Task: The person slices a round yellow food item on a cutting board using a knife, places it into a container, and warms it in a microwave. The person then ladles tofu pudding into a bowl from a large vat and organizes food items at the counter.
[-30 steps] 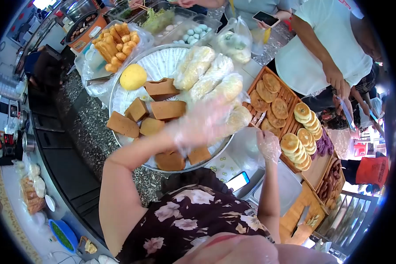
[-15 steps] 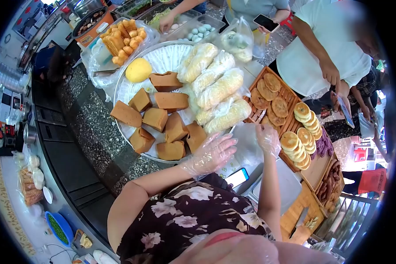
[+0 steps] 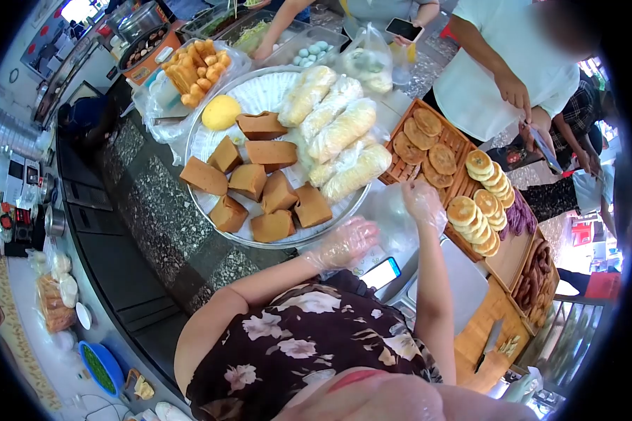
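Observation:
Both my hands wear thin clear plastic gloves. A clear plastic bag (image 3: 390,216) hangs between them, just in front of the big round tray (image 3: 211,151). My left hand (image 3: 347,242) is at the bag's left side, fingers curled in against its edge. At the bag's upper right my right hand (image 3: 423,202) pinches it, fingertips together. Brown sponge cake blocks (image 3: 270,154) sit on the tray near my left hand. Several bagged pale yellow rolls (image 3: 342,130) lie at its right side, and a yellow round bun (image 3: 221,112) at its far left.
Flat round cakes (image 3: 442,165) fill a wooden tray on the right. A phone (image 3: 380,274) lies below the bag. A knife (image 3: 489,345) rests on a cutting board (image 3: 470,351). Fried dough sticks (image 3: 196,70) stand behind the tray. People stand across the counter, one holding a phone (image 3: 404,29).
The fingers of my left hand, spread before, are now curled in. My right hand stays at the bag and its wrist has turned slightly. The whole view has shifted a little.

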### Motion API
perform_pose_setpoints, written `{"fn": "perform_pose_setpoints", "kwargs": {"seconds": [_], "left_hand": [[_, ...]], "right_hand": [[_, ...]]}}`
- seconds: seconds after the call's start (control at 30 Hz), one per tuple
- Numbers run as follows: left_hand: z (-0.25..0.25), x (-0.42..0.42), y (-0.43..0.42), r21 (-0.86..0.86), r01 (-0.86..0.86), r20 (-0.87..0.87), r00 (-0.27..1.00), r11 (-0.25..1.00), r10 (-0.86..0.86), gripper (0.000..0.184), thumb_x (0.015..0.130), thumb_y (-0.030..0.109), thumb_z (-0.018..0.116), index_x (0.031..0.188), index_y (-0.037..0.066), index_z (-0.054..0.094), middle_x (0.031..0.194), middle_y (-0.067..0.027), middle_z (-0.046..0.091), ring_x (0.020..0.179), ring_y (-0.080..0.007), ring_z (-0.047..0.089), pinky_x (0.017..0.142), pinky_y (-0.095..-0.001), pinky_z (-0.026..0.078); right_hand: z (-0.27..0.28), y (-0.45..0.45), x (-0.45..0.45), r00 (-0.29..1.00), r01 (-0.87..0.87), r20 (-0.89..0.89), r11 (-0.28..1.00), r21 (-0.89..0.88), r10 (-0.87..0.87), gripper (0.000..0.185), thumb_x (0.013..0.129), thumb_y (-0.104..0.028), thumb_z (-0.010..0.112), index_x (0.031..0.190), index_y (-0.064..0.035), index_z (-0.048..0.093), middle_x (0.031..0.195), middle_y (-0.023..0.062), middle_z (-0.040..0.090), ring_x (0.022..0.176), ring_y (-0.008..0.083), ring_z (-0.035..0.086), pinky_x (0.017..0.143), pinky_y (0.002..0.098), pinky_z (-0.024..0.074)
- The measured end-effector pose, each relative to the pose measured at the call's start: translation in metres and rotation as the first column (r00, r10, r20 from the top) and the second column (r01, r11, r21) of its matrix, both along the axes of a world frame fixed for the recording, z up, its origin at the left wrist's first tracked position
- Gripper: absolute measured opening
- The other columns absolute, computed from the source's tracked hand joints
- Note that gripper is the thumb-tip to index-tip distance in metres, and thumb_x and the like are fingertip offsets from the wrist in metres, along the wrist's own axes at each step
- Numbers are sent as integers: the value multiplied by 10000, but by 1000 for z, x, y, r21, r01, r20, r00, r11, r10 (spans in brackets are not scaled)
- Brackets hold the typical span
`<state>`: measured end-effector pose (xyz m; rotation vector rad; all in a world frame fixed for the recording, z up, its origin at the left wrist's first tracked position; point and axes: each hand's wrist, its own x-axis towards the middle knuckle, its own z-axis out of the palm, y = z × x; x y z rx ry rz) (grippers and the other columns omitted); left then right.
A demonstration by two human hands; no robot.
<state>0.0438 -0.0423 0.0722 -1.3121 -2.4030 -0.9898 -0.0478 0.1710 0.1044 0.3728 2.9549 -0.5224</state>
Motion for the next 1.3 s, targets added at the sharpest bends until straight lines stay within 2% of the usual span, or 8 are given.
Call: {"fn": "perform_pose_setpoints", "kwargs": {"seconds": [0.17,0.37,0.43,0.5,0.67,0.77,0.97,1.3], "left_hand": [[-20,-21,-3,-5,-142,7,990,990,142,201,769,125,615,959,64,642,1106,-98,620,1093,-274,556,977,-452,392],[-41,-22,-2,-99,-135,-20,991,986,134,185,788,146,605,957,79,637,1105,-90,612,1103,-273,545,974,-466,387],[-39,-23,-1,-87,-120,28,992,989,123,171,797,155,603,946,77,637,1096,-90,611,1102,-275,544,968,-463,390],[-39,-23,-1,-79,-106,74,991,991,111,161,806,165,601,934,74,637,1086,-89,610,1100,-277,543,962,-461,394],[-42,-25,0,-52,-77,99,992,996,82,148,804,189,613,881,66,643,1048,-102,615,1083,-282,546,929,-442,412],[-39,-26,-1,-24,-62,88,994,998,64,200,783,159,644,957,60,645,1052,-118,620,1036,-287,569,887,-427,440],[-38,-27,1,-45,-52,72,996,998,55,187,756,151,654,925,71,639,1030,-110,624,1001,-290,589,860,-430,452],[-27,-26,4,-63,-35,86,995,997,41,180,762,169,639,903,56,638,1005,-125,617,991,-305,580,863,-438,442]], "right_hand": [[11,-2,4,999,-35,18,999,-17,35,486,876,-421,445,925,4,676,1008,239,648,979,387,600,866,462,462],[-3,4,0,998,-70,-1,997,21,70,484,878,-424,445,917,0,676,1002,236,649,974,382,605,864,463,464],[-4,4,-1,996,-85,-7,996,28,85,483,878,-423,444,916,-1,676,1001,235,650,974,381,605,865,463,464],[-7,3,-3,999,-48,22,998,47,47,408,861,-407,500,946,-56,690,1042,202,652,985,366,609,867,454,467],[-10,4,-5,999,-34,25,998,52,33,404,861,-404,501,930,-54,689,1029,197,654,970,370,612,856,463,469],[-6,2,-4,999,-8,36,999,44,7,407,862,-406,494,930,-54,686,1016,193,656,971,370,610,855,468,469],[-4,2,1,1000,-14,8,998,57,14,458,869,-430,451,919,-40,687,1005,192,662,985,354,610,848,463,472],[-13,7,0,999,-19,-38,1000,17,20,454,855,-429,466,872,-37,694,943,184,677,939,335,630,839,440,484]]}}
